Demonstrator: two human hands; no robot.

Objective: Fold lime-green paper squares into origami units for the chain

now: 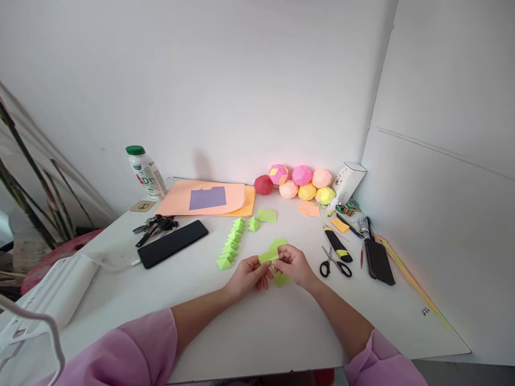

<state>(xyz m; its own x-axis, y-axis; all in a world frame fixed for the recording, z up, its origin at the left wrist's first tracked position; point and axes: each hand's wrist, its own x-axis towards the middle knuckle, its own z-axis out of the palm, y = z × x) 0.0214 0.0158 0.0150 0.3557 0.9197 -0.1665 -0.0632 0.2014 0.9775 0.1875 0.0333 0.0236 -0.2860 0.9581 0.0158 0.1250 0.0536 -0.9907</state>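
Observation:
Between my two hands is a small piece of green paper [268, 257], pinched at both ends. My left hand [250, 275] closes its thumb and fingers on the left end. My right hand [295, 264] grips the right end. More flat green paper [282, 279] lies on the table under and behind my right hand, partly covered by it. Left of my hands, several folded green paper pyramids [230, 247] form a slanting row. One separate green pyramid [253, 224] stands next to a flat green paper rectangle [267, 215].
Scissors [335, 262], a utility knife [338, 244] and a phone [379, 261] lie to the right. Several faceted paper balls [301, 175] line the wall. A black power bank [174, 244], keys [156, 226], orange paper sheets [173, 199] and a white bottle [147, 175] are on the left.

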